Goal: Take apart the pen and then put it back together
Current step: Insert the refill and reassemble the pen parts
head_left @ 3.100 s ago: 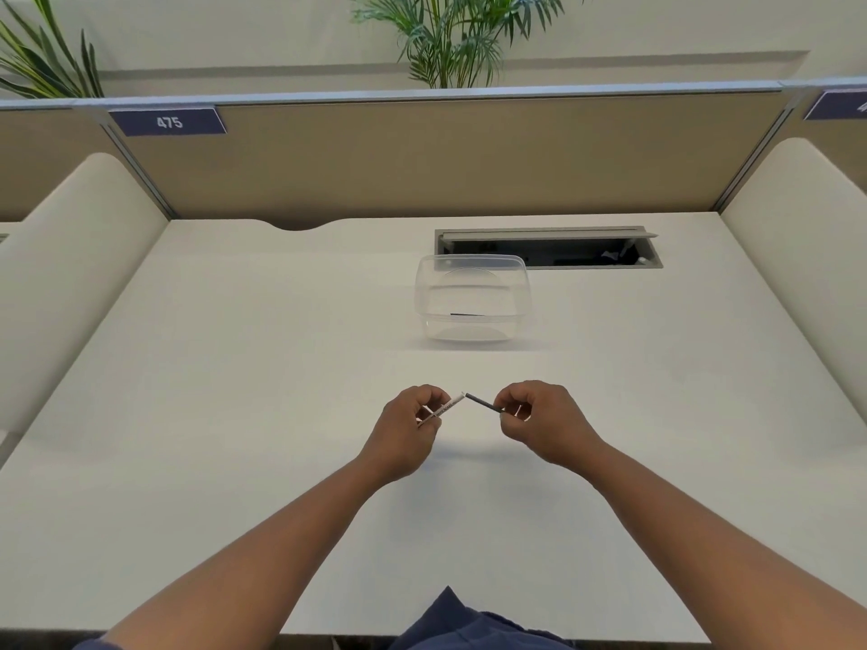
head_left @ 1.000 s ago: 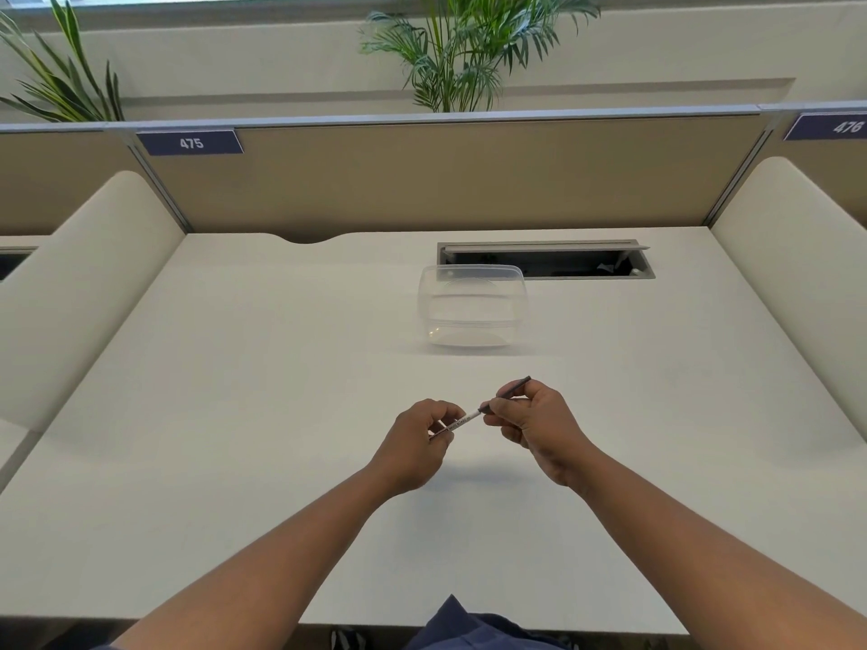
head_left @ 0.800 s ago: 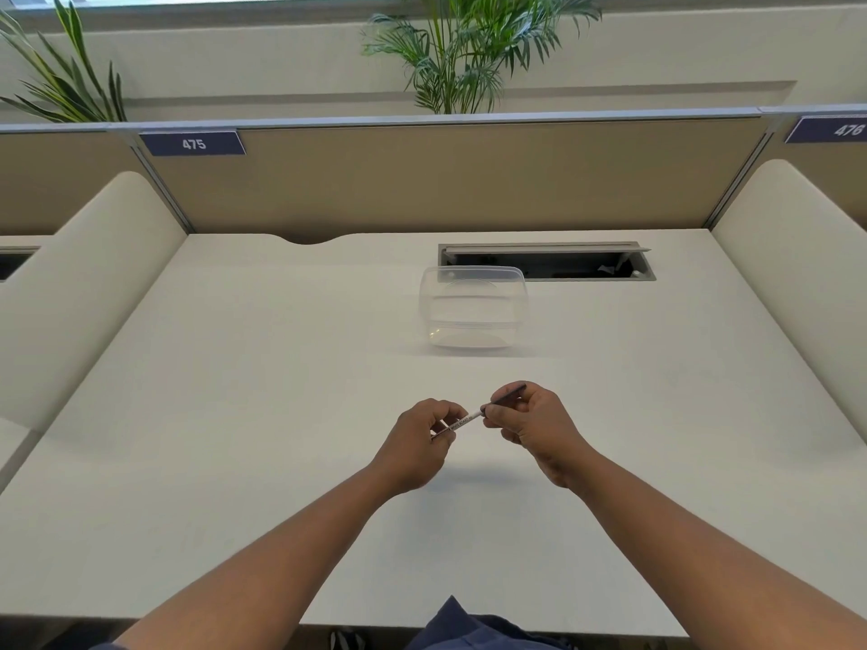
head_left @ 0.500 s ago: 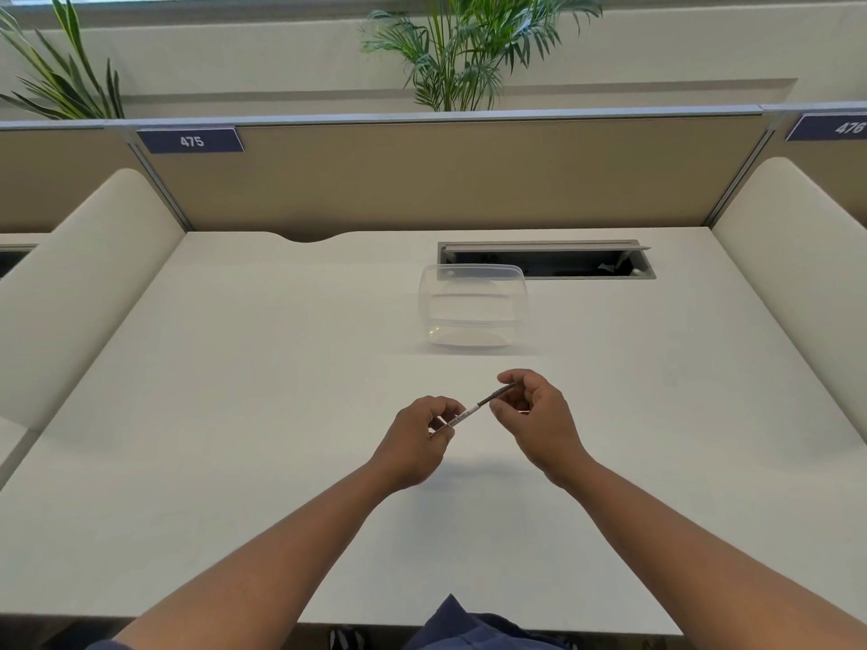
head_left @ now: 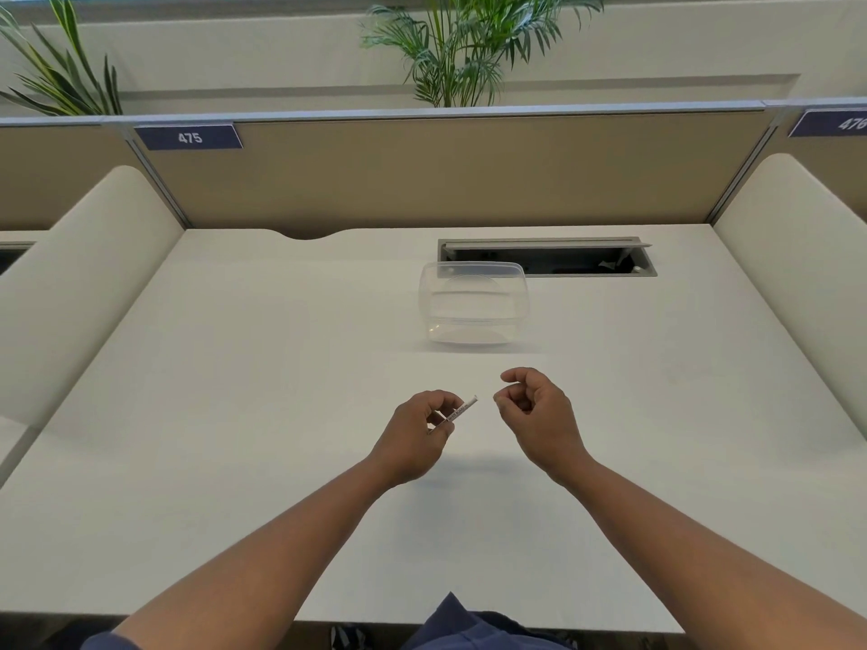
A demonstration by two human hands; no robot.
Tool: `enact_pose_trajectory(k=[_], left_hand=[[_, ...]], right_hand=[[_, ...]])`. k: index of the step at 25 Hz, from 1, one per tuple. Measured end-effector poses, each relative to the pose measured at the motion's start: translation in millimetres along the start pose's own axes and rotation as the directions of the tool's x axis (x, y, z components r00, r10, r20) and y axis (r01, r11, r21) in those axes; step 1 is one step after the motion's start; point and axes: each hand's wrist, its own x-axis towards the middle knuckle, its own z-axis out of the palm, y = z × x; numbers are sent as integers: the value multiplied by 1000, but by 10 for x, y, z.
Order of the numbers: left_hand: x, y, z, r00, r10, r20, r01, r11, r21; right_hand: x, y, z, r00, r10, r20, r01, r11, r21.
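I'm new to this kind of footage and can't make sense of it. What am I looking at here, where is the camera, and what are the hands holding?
There is no machine: these are a person's two bare hands, filmed by one wide-angle camera worn on the head, looking forward and down. That is why the forearms come in from the bottom edge.

The left hand pinches a thin white pen barrel with print on it, tilted up toward the right. The right hand is loosely curled just to the right of the barrel's tip, not touching it. Whether it holds some small part, I cannot tell.

Both hands are over a white desk. On it, farther back, stands a clear plastic tub; it looks empty. Behind the tub is an open cable slot in the desk, then a tan divider labelled 475, with plants beyond.
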Motion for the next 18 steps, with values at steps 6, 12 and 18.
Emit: enact_pose_trajectory(k=[6,12,18], left_hand=[[21,8,-14,1000,12,-29,-13,1000,-28],[48,-27,-23,993,47,-108,-51,998,-33],[57,-94,-8,990,29,-137,-39,996,-74]], right_hand=[[32,236,-96,997,69,-23,-71,986,-152],[108,605,-316,970,229,-87,-244,909,-339],[187,827,-377,936,345,-65,-340,844,-415]])
